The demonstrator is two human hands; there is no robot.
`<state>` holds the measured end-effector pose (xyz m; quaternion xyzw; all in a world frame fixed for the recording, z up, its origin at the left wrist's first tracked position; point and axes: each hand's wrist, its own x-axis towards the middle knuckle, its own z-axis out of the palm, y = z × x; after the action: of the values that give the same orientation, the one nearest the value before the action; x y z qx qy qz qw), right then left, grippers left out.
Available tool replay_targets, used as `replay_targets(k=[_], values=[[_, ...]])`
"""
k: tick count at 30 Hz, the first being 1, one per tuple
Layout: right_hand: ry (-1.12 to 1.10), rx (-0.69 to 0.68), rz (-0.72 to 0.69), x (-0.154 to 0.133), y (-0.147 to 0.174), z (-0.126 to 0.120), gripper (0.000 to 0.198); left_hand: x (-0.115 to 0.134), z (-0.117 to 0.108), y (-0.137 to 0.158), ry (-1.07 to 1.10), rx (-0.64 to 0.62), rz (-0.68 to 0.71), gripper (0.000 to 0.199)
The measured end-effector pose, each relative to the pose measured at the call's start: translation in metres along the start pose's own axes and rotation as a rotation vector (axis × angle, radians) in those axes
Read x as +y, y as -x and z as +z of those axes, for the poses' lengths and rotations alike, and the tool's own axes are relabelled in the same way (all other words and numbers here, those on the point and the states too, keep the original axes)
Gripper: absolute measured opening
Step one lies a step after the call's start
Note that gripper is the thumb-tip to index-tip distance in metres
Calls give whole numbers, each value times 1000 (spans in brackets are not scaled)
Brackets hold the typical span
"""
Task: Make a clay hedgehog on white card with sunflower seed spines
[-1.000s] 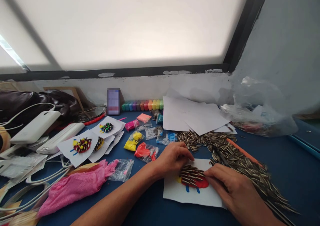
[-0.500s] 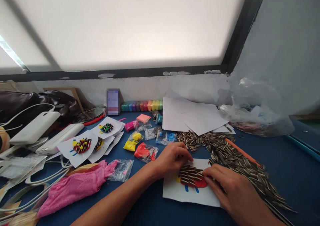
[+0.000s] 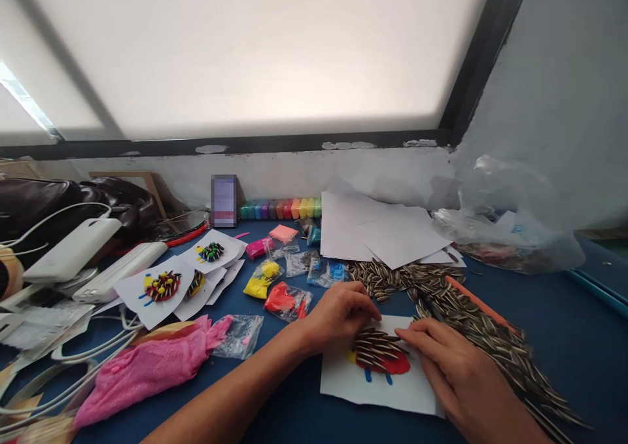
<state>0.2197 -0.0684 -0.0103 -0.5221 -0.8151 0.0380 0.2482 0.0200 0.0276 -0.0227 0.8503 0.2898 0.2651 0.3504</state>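
Note:
A white sheet of paper point(image 3: 383, 395) lies on the blue table, bearing a red clay body point(image 3: 396, 364) with a bit of yellow at its left and two blue legs. Rows of striped sunflower seeds point(image 3: 377, 350) stick out of the red clay. My left hand point(image 3: 341, 316) is at the upper left of the sheet, fingers curled closed beside the seeds; what they hold is hidden. On the right, my right hand point(image 3: 449, 362) has its fingertips pinched together by the seeds' right ends. Anything between those fingertips is too small to make out.
A big heap of loose seeds point(image 3: 483, 336) spreads right of the paper, along an orange strip point(image 3: 481, 305). Behind are white sheets point(image 3: 377, 225) and bags of yellow clay point(image 3: 265, 277) and red clay point(image 3: 287, 300). Finished pictures point(image 3: 159, 287), a pink cloth point(image 3: 147, 372) and power banks point(image 3: 122, 271) lie left.
My right hand's fingertips have lifted slightly up and left, away from the red clay's right end, which now shows more. My left hand stays by the seeds. The view has shifted a little.

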Motion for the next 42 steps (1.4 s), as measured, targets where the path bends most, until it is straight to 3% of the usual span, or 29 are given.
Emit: replay_targets(k=[10, 22, 26, 35, 38, 42], values=[[-3, -99, -15, 6, 5, 3, 36, -5, 3, 0, 28, 40, 42, 21], [41, 41, -5, 1, 3, 5, 36, -3, 2, -1, 40, 32, 21, 21], [69, 96, 17, 7, -3, -3, 26, -4, 3, 0, 36, 49, 32, 21], [178, -162, 55, 16, -49, -4, 19, -1, 4, -1, 61, 215, 87, 22], [226, -184, 53, 18, -65, 5, 16, 2, -2, -2, 31, 143, 41, 19], [271, -185, 38, 23, -74, 14, 14, 7, -11, -2, -60, -42, -39, 11]])
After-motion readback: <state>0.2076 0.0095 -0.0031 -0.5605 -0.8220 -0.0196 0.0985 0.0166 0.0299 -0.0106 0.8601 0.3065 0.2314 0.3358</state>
